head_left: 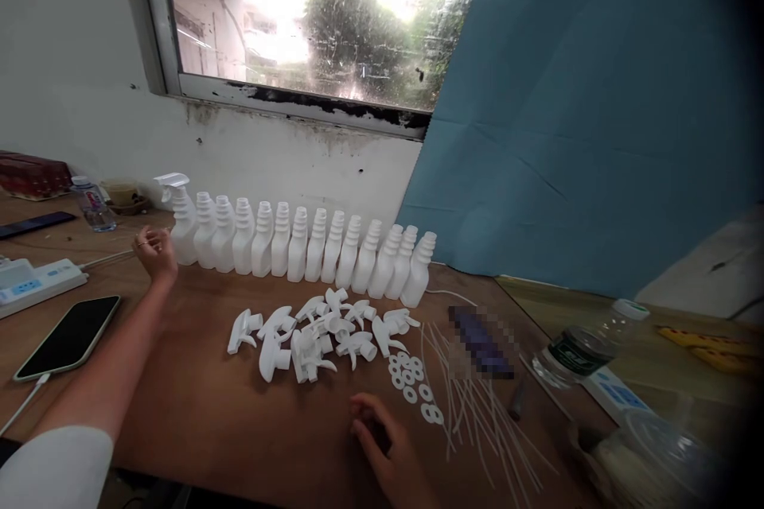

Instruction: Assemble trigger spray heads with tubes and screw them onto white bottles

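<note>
A row of several white bottles without tops (297,246) stands along the wall. At its left end is a bottle fitted with a white spray head (184,227). My left hand (155,250) is just left of that bottle, fingers loosely curled, holding nothing I can see. Loose white spray heads (310,346) lie in a pile in front of the row. Right of them are white rings (410,394) and thin white tubes (477,413). Below the pile, near the rings, my right hand (382,441) rests with thumb and fingers apart and nothing between them.
A charging phone (68,336) and a power strip (41,286) lie at the left, with a small water bottle (94,205) behind. On the right are a larger water bottle (576,350), another power strip (614,394) and a clear plastic container (650,453).
</note>
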Motion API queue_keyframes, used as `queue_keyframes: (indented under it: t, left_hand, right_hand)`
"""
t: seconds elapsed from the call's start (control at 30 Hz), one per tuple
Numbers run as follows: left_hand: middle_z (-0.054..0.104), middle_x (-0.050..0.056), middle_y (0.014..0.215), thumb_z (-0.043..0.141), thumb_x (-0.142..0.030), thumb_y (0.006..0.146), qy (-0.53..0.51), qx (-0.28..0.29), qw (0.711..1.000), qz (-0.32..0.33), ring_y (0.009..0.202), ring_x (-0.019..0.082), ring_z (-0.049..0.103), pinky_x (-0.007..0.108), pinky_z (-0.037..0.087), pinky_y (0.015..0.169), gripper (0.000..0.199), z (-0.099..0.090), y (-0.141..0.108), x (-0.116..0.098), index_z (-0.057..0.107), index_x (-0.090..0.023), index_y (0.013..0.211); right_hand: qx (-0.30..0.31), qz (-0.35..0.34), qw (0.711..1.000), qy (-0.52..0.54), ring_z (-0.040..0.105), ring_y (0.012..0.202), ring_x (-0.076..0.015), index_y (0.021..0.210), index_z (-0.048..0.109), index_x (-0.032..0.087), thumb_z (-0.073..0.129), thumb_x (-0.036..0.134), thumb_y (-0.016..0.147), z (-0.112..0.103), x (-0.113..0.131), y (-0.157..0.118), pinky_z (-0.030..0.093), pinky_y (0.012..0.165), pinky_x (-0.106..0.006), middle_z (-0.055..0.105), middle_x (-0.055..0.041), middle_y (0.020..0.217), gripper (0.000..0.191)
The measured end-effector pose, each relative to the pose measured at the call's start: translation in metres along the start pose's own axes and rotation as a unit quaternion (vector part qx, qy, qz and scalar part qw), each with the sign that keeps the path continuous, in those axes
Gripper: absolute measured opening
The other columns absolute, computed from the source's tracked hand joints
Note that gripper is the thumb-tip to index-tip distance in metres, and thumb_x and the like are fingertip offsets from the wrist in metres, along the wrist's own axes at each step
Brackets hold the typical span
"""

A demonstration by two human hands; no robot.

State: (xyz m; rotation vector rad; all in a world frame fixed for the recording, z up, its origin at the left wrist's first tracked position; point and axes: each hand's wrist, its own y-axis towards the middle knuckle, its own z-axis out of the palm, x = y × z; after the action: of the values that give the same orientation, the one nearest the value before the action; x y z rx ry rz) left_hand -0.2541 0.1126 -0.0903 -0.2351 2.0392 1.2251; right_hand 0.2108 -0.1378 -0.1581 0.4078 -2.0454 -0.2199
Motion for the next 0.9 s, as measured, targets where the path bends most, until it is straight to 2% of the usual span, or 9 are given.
queue_keyframes:
  t: [0.1, 0.23, 0.37, 0.43, 0.5, 0.63, 0.73, 0.8, 0.9]
  left_hand:
    - [0.046, 0.011, 0.114, 0.033, -0.023, 0.1, -0.018, 0.002, 0.999, -0.033, 0.089, 0.013, 0.047, 0.027, 0.044, 0.081, 0.037, -0.009, -0.034, -0.013, 0.026, 0.001, 0.127]
    - [0.058, 0.006, 0.102, 0.045, -0.04, 0.094, -0.074, 0.191, 0.978, 0.03, 0.091, 0.017, 0.057, 0.028, 0.05, 0.083, 0.037, -0.023, -0.102, -0.037, 0.051, -0.011, 0.116]
    - [0.054, 0.008, 0.131, 0.05, -0.046, 0.091, -0.072, 0.421, 0.888, 0.17, 0.119, 0.026, 0.051, 0.039, 0.044, 0.1, 0.042, -0.035, -0.145, -0.059, 0.056, -0.024, 0.126]
    - [0.051, 0.007, 0.137, 0.051, -0.046, 0.09, -0.033, 0.475, 0.851, 0.224, 0.127, 0.029, 0.046, 0.044, 0.038, 0.106, 0.045, -0.038, -0.152, -0.066, 0.054, -0.028, 0.131]
    - [0.057, 0.008, 0.13, 0.055, -0.047, 0.087, -0.007, 0.473, 0.85, 0.231, 0.122, 0.03, 0.049, 0.045, 0.039, 0.105, 0.044, -0.039, -0.153, -0.069, 0.057, -0.027, 0.127]
    - [0.065, 0.009, 0.112, 0.057, -0.047, 0.085, -0.004, 0.44, 0.879, 0.185, 0.109, 0.028, 0.057, 0.04, 0.047, 0.094, 0.038, -0.038, -0.154, -0.066, 0.062, -0.021, 0.112]
    - [0.064, 0.009, 0.112, 0.059, -0.048, 0.084, -0.016, 0.393, 0.907, 0.151, 0.104, 0.026, 0.061, 0.039, 0.049, 0.091, 0.036, -0.041, -0.154, -0.066, 0.059, -0.02, 0.107]
    - [0.064, 0.008, 0.115, 0.064, -0.047, 0.081, -0.038, 0.316, 0.94, 0.119, 0.103, 0.025, 0.062, 0.038, 0.05, 0.09, 0.036, -0.047, -0.149, -0.071, 0.056, -0.02, 0.106]
    - [0.063, 0.009, 0.118, 0.072, -0.039, 0.078, -0.142, 0.112, 0.983, 0.035, 0.103, 0.024, 0.064, 0.038, 0.051, 0.089, 0.041, -0.064, -0.13, -0.094, 0.051, -0.02, 0.107]
  right_hand:
    - [-0.048, -0.035, 0.995, -0.085, 0.064, 0.092, -0.0194, 0.099, 0.063, 0.023, 0.048, 0.025, 0.094, -0.021, -0.002, 0.002, 0.051, 0.082, -0.028, 0.066, -0.0056, 0.098, 0.016]
    - [-0.147, -0.035, 0.959, -0.239, 0.062, 0.092, -0.0241, 0.096, 0.065, 0.022, 0.045, 0.028, 0.093, -0.057, -0.021, 0.0, 0.05, 0.082, -0.037, 0.065, -0.0085, 0.098, 0.02]
    - [-0.152, 0.01, 0.926, -0.345, 0.06, 0.096, -0.0292, 0.1, 0.066, 0.023, 0.048, 0.031, 0.086, -0.076, -0.042, -0.008, 0.047, 0.084, -0.045, 0.064, -0.0097, 0.102, 0.025]
    - [-0.141, 0.019, 0.923, -0.358, 0.06, 0.098, -0.0294, 0.101, 0.067, 0.023, 0.047, 0.032, 0.085, -0.076, -0.049, -0.011, 0.048, 0.084, -0.045, 0.064, -0.0095, 0.103, 0.027]
    - [-0.14, 0.017, 0.928, -0.344, 0.061, 0.097, -0.0278, 0.101, 0.067, 0.022, 0.044, 0.031, 0.088, -0.073, -0.054, -0.011, 0.049, 0.083, -0.043, 0.063, -0.0097, 0.102, 0.028]
    - [-0.154, 0.005, 0.929, -0.335, 0.063, 0.092, -0.0267, 0.099, 0.068, 0.022, 0.04, 0.033, 0.092, -0.067, -0.061, -0.009, 0.049, 0.08, -0.043, 0.064, -0.0098, 0.099, 0.03]
    - [-0.174, -0.001, 0.92, -0.351, 0.064, 0.089, -0.0277, 0.099, 0.067, 0.022, 0.042, 0.037, 0.093, -0.068, -0.067, -0.008, 0.049, 0.078, -0.044, 0.066, -0.0092, 0.097, 0.03]
    - [-0.194, -0.013, 0.919, -0.342, 0.065, 0.087, -0.0266, 0.099, 0.065, 0.021, 0.042, 0.04, 0.093, -0.07, -0.071, -0.008, 0.051, 0.075, -0.041, 0.067, -0.0094, 0.095, 0.03]
    - [-0.209, -0.036, 0.919, -0.333, 0.067, 0.08, -0.0248, 0.095, 0.064, 0.02, 0.044, 0.042, 0.093, -0.072, -0.074, -0.008, 0.053, 0.072, -0.038, 0.069, -0.0085, 0.089, 0.03]
